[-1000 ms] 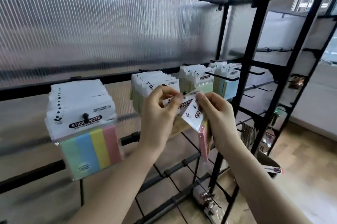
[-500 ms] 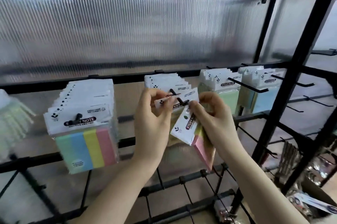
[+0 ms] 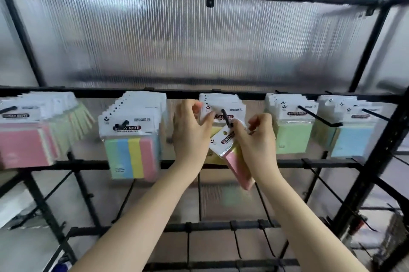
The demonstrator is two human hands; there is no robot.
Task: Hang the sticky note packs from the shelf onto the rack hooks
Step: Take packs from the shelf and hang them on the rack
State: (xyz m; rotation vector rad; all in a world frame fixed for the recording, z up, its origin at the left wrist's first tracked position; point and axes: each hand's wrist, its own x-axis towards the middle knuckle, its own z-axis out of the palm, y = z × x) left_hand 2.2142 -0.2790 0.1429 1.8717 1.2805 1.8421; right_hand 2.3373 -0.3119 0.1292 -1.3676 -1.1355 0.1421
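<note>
My right hand (image 3: 256,141) grips a pink and yellow sticky note pack (image 3: 234,156) by its white header card, tilted, just below the tip of a black rack hook (image 3: 226,118). The hole in the header sits beside the hook's end. My left hand (image 3: 191,132) pinches the header of the front yellow pack (image 3: 223,112) hanging on that same hook, among several packs behind it.
Along the black rack bar (image 3: 93,94) hang other packs: pink ones (image 3: 24,143) far left, striped ones (image 3: 132,152), green ones (image 3: 292,136) and blue ones (image 3: 352,139) to the right. Bare hooks (image 3: 318,116) stick out toward me. A ribbed translucent panel (image 3: 199,39) backs the rack.
The camera has swung left and up, so the rack now sits square in front of me. Both hands stay at the middle hook, the tilted pack held slightly lower under its tip.
</note>
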